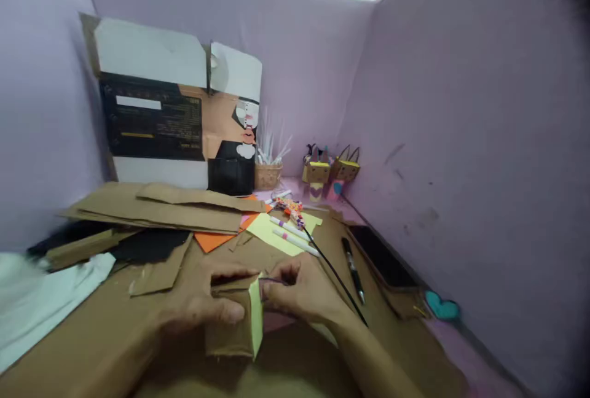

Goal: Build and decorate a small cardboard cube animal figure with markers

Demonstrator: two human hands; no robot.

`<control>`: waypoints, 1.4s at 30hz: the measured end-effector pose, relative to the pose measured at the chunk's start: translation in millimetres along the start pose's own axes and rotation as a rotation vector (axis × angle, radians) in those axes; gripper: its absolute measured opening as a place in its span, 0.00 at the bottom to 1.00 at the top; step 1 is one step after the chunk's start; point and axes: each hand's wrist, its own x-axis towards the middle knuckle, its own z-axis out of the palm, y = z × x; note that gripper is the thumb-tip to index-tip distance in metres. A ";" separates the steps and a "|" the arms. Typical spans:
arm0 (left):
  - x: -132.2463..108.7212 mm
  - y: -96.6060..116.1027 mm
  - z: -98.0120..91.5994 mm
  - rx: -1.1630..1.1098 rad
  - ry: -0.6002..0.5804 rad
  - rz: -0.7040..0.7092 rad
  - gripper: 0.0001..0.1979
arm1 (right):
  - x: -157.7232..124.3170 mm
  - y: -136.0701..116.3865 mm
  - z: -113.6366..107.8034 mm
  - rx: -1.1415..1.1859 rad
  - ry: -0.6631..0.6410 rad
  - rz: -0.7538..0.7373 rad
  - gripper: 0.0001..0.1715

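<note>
My left hand (207,303) grips a small folded piece of brown cardboard (229,330) low in the middle of the view, fingers closed over its top. A strip of yellow paper (256,318) lies along the cardboard's right edge. My right hand (297,293) is closed at that edge, pinching a thin dark object that I cannot make out. Both hands rest over a brown cardboard sheet (115,336) that covers the desk.
Cardboard sheets (161,204), black paper (150,244), orange paper (214,239) and yellow paper with white markers (292,235) lie behind. A black pen (353,269) and dark phone (382,255) lie right. A printed box (175,109), straw basket (268,174) and small cardboard figures (329,172) stand at the back. Purple walls enclose the desk.
</note>
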 end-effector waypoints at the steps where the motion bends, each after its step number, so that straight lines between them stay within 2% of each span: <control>1: -1.1 1.3 -0.2 0.027 0.007 0.000 0.28 | -0.7 -0.5 0.6 0.007 -0.007 -0.001 0.12; 7: -1.4 -1.7 -1.1 0.079 0.018 0.012 0.28 | -0.3 -0.8 -0.6 -0.011 0.007 -0.038 0.11; 11: 4.7 -13.9 -2.1 -0.038 0.025 0.037 0.32 | 1.8 -1.0 -14.7 0.038 0.015 -0.117 0.13; 15: 10.1 -24.0 -3.2 -0.275 0.084 0.122 0.31 | 4.0 -1.6 -28.6 0.194 0.230 -0.269 0.22; 17: 12.1 -26.1 -2.7 -0.333 0.126 0.130 0.31 | 5.6 -1.5 -28.6 0.213 0.293 -0.293 0.23; 20: 15.2 -28.4 1.4 -0.353 0.186 0.131 0.32 | 8.3 -0.6 -21.3 0.138 0.268 -0.307 0.19; 26: 25.4 -46.6 19.4 -0.395 0.210 0.202 0.30 | 14.9 5.0 -12.6 0.021 0.351 -0.347 0.07; 30: 28.7 -50.3 28.5 -0.296 0.231 0.169 0.26 | 19.9 12.2 -11.6 -0.018 0.332 -0.343 0.06; 35: 24.5 -33.8 27.3 0.027 0.284 0.136 0.27 | 25.4 20.6 -10.2 -0.029 0.302 -0.306 0.03; 38: 21.8 -29.9 19.9 0.040 0.225 0.139 0.30 | 25.1 21.2 -15.6 -0.002 0.233 -0.276 0.13; 42: 20.2 -36.0 6.3 -0.002 0.172 0.104 0.43 | 22.6 21.7 -22.5 0.057 0.036 -0.247 0.38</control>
